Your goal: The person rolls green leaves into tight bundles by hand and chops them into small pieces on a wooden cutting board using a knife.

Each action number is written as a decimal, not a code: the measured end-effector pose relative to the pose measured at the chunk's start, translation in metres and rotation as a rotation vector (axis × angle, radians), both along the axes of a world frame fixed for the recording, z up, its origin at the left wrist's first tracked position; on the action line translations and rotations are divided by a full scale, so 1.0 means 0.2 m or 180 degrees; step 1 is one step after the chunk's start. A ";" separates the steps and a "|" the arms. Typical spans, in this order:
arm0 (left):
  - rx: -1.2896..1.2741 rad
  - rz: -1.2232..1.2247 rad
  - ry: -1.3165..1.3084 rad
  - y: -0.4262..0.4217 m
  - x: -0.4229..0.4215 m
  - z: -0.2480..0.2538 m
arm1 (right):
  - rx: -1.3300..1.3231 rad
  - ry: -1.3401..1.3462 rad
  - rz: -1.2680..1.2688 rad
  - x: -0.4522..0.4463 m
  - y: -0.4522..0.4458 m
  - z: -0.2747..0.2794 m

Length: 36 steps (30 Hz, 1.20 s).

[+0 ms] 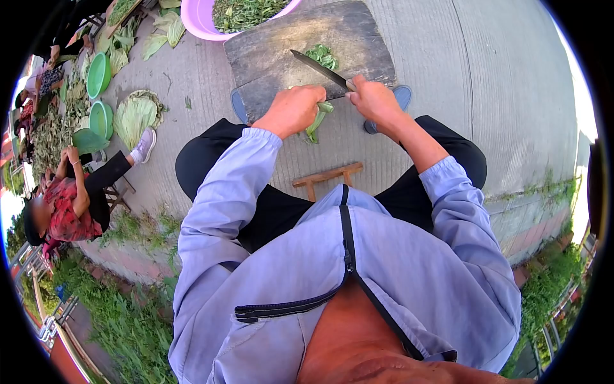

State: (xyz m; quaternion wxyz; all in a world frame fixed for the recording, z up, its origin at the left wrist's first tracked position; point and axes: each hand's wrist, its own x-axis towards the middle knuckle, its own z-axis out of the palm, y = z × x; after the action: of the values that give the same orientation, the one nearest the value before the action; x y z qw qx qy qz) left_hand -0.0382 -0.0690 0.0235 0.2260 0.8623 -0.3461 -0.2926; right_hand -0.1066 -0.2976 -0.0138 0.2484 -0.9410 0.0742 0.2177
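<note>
My right hand (pixel 373 100) is closed round the handle of a knife (pixel 320 68). The dark blade slants to the upper left over a worn wooden chopping board (pixel 265 61). Whether the blade touches the wood I cannot tell. At the board's near edge, my left hand (pixel 294 110) grips a bundle of green leaves (pixel 323 111), whose ends hang below the hand. A small pile of cut green leaves (pixel 322 56) lies on the board just beyond the blade.
A pink basin (pixel 199 24) of chopped leaves stands behind the board. On the left are green basins (pixel 98 75), large leaves (pixel 137 116) on the concrete, and a seated person (pixel 73 208) handling a leaf. A wooden stool (pixel 327 175) shows between my legs.
</note>
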 end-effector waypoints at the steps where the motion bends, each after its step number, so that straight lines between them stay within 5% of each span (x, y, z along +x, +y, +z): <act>1: -0.0004 -0.0015 -0.0008 0.00 0.00 0.00 | -0.0014 -0.0006 -0.0043 0.01 0.00 0.00; 36: 0.0059 -0.0195 -0.0091 0.00 0.00 -0.04 | 0.0175 -0.0438 -0.0101 0.02 -0.06 -0.13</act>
State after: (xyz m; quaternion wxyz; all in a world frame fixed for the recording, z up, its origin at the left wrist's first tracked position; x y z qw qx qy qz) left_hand -0.0386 -0.0683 0.0155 0.2039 0.8575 -0.3728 -0.2902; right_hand -0.1035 -0.3105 -0.0390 0.2820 -0.9452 0.0658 0.1506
